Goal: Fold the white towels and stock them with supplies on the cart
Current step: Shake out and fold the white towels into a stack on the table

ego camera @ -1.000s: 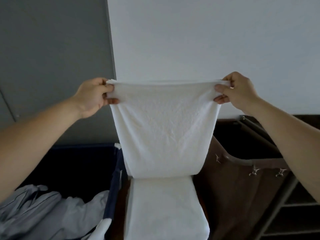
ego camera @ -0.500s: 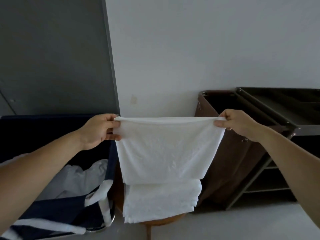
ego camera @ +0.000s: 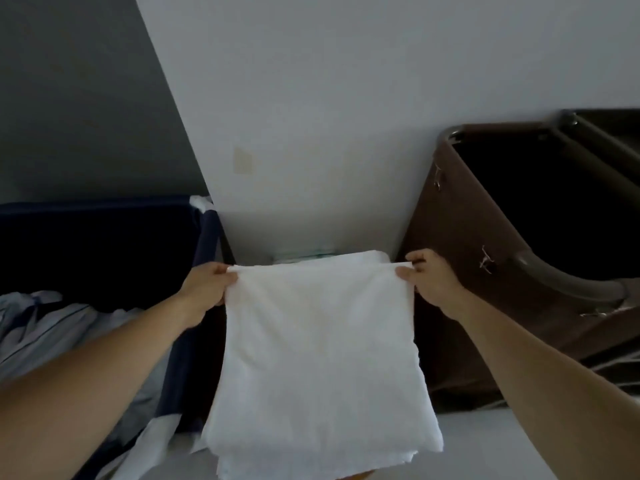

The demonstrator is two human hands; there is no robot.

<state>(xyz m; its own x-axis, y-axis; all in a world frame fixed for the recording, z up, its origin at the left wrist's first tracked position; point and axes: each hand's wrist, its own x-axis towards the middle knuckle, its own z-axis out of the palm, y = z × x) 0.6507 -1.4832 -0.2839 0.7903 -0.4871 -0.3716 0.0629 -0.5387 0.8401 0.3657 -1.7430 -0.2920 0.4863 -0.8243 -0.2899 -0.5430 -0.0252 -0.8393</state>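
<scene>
Pinching white towel (ego camera: 318,358) top corners, frame centre: left hand (ego camera: 204,289) grip clamped on left corner, right hand (ego camera: 431,280) on right corner.

lower and farther forward than a second ago, left hand (ego camera: 204,289) and right hand (ego camera: 433,282) closer together. towel (ego camera: 318,358) no longer hanging in a long loop from up high; now laid out sloping over the stack (ego camera: 294,467), hiding all but its near edge and a far strip.
</scene>
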